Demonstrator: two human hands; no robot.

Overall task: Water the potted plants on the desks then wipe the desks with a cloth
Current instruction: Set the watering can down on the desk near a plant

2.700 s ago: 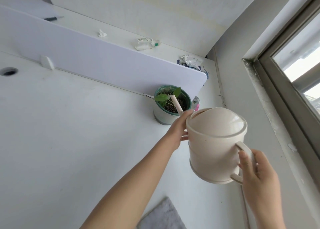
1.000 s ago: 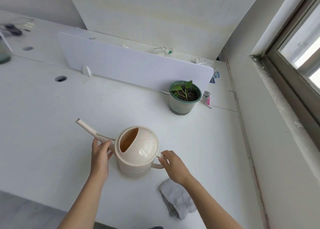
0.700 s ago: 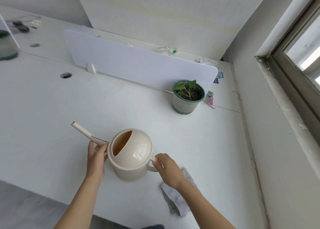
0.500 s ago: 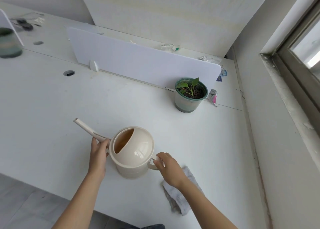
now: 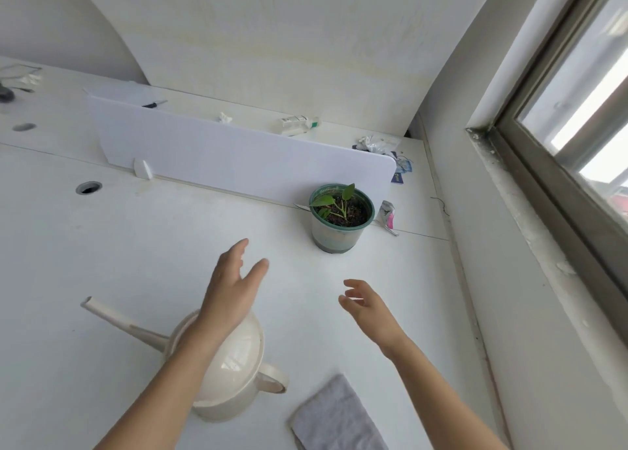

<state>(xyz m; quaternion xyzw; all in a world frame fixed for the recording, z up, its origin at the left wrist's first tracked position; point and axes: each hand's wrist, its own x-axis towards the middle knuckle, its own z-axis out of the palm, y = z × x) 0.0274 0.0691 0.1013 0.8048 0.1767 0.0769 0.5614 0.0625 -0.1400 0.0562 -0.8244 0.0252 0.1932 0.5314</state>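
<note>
Released from both hands, the watering can (image 5: 239,361) now stands near the desk's (image 5: 136,262) front edge, spout pointing left. Fingers straight on the left hand (image 5: 234,279) and loosely spread on the right hand (image 5: 365,305), both empty, lift toward the potted plant (image 5: 339,217) by the white divider (image 5: 238,157). The grey cloth (image 5: 336,415) lies just right of the can. Watering here looks done and wiping likely follows. Open desk runs left; the wall (image 5: 509,313) hems in the right.
</note>
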